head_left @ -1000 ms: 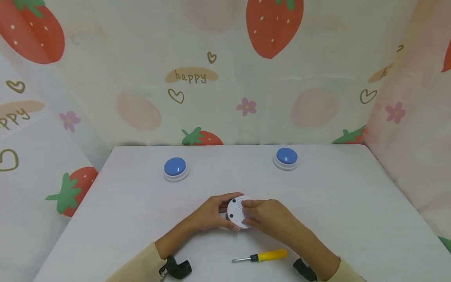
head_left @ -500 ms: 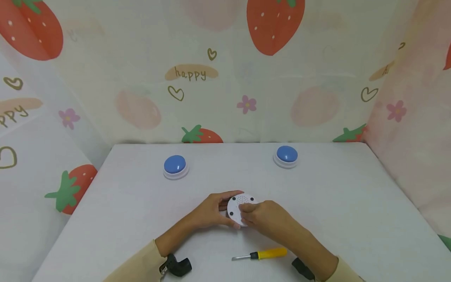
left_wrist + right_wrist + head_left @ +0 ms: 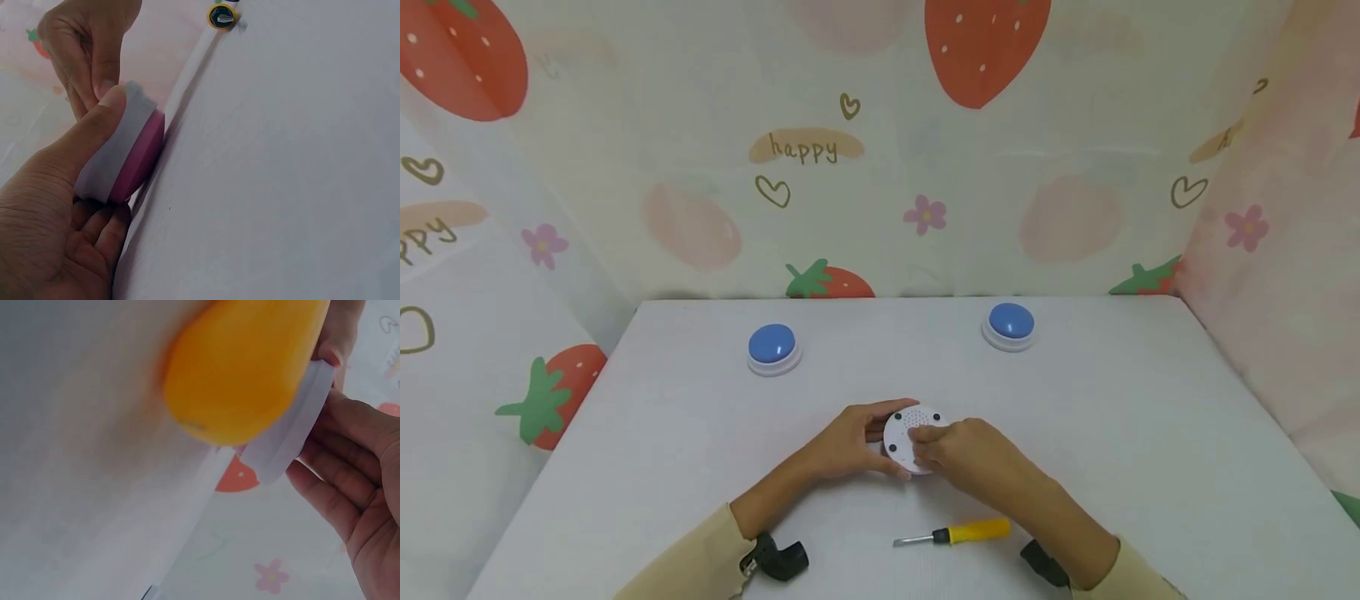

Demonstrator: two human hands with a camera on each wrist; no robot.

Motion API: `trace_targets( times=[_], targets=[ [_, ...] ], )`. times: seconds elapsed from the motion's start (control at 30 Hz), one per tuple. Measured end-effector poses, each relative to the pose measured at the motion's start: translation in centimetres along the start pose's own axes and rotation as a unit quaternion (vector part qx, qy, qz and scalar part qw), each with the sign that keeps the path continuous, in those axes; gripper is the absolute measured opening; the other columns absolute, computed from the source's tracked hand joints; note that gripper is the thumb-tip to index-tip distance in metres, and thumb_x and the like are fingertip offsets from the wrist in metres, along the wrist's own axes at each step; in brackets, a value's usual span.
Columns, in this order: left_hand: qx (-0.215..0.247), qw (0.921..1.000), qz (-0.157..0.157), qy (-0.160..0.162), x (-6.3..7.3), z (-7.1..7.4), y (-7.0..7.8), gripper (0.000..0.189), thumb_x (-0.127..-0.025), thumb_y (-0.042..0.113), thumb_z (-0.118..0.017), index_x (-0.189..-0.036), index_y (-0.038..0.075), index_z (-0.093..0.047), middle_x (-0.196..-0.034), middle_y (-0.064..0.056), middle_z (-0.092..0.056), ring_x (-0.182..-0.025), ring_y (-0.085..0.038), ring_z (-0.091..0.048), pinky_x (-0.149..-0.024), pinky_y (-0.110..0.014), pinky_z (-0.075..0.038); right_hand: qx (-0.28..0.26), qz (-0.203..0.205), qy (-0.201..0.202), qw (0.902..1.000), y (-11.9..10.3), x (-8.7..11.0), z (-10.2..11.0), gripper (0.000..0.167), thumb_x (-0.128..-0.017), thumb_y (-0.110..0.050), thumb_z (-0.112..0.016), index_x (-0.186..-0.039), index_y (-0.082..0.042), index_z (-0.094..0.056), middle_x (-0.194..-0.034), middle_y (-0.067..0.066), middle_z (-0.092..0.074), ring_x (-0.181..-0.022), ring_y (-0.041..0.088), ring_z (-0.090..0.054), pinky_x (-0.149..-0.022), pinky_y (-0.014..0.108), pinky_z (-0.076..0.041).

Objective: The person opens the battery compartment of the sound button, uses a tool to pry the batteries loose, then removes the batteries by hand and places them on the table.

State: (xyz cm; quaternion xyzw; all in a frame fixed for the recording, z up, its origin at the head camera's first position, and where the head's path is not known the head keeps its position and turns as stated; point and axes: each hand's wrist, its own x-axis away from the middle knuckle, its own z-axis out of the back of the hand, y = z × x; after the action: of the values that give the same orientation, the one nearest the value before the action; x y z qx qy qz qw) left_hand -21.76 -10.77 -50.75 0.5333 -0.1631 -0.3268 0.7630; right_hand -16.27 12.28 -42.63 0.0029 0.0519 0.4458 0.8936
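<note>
A push button (image 3: 899, 435) with a white base is turned over in my left hand (image 3: 844, 443), its perforated underside and dark feet facing up. The left wrist view shows its pink dome (image 3: 140, 159) pointing down towards the table. My left thumb presses the rim, while the other fingers reach round the dome. My right hand (image 3: 976, 454) has bent fingers, with the index finger and thumb close together at the middle of the underside. I cannot tell whether they pinch anything there. Close in front lies a flat-blade screwdriver (image 3: 977, 531) with a yellow handle.
Two blue push buttons, a left one (image 3: 772, 344) and a right one (image 3: 1009, 321), stand dome up towards the back of the white table (image 3: 625, 458). Cloth (image 3: 962, 167) printed with strawberries hangs behind and at both sides.
My right fingers have shifted slightly towards the near side of the button's underside, uncovering another dark foot. My left hand keeps its hold; the head view has tilted down a little.
</note>
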Motion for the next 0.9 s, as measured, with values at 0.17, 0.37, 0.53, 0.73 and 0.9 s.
trace_targets(
  times=[0.17,0.37,0.53,0.73,0.9],
  targets=[
    [-0.004,1.0000,0.003,0.001,-0.06,0.06,0.20,0.091,-0.074,0.021,-0.093,-0.152,0.020,-0.047,-0.143,0.007,-0.059,-0.122,-0.008,-0.061,-0.103,-0.026,-0.050,-0.032,-0.002,0.012,0.9994,0.28,0.00,-0.11,0.028,-0.087,-0.011,-0.081,-0.114,-0.014,-0.078,-0.124,0.000,-0.072,-0.097,0.021,-0.074,-0.082,0.034,-0.060],
    [-0.004,0.9999,0.011,0.002,-0.12,0.15,0.43,0.090,-0.075,0.022,-0.093,-0.152,0.022,-0.048,-0.144,0.007,-0.058,-0.122,-0.007,-0.061,-0.103,-0.025,-0.049,-0.048,0.000,0.016,0.9987,0.63,0.08,-0.18,0.033,-0.084,-0.007,-0.083,-0.115,-0.015,-0.078,-0.124,0.000,-0.072,-0.100,0.019,-0.074,-0.085,0.032,-0.059],
    [-0.001,0.9999,0.013,-0.003,-0.16,0.20,0.56,0.089,-0.075,0.022,-0.093,-0.152,0.022,-0.048,-0.144,0.007,-0.058,-0.123,-0.008,-0.060,-0.103,-0.025,-0.049,-0.069,-0.013,0.013,0.9974,0.58,0.13,-0.14,0.032,-0.085,-0.007,-0.082,-0.116,-0.015,-0.078,-0.124,-0.001,-0.072,-0.101,0.020,-0.074,-0.086,0.033,-0.058],
    [0.003,1.0000,0.004,-0.004,-0.16,0.16,0.51,0.090,-0.074,0.020,-0.093,-0.152,0.018,-0.048,-0.143,0.004,-0.059,-0.122,-0.010,-0.062,-0.102,-0.026,-0.050,-0.044,-0.005,0.003,0.9990,0.23,0.16,0.11,0.027,-0.087,-0.009,-0.080,-0.113,-0.015,-0.079,-0.124,0.000,-0.072,-0.096,0.021,-0.075,-0.084,0.034,-0.060],
    [0.006,1.0000,0.001,-0.004,-0.05,0.01,0.52,0.088,-0.075,0.018,-0.093,-0.151,0.018,-0.049,-0.142,0.002,-0.060,-0.120,-0.012,-0.063,-0.101,-0.026,-0.051,-0.007,0.015,-0.022,0.9996,-0.11,0.26,0.31,0.031,-0.085,-0.008,-0.082,-0.114,-0.016,-0.078,-0.127,0.000,-0.071,-0.092,0.021,-0.075,-0.082,0.032,-0.060]
  ],
)
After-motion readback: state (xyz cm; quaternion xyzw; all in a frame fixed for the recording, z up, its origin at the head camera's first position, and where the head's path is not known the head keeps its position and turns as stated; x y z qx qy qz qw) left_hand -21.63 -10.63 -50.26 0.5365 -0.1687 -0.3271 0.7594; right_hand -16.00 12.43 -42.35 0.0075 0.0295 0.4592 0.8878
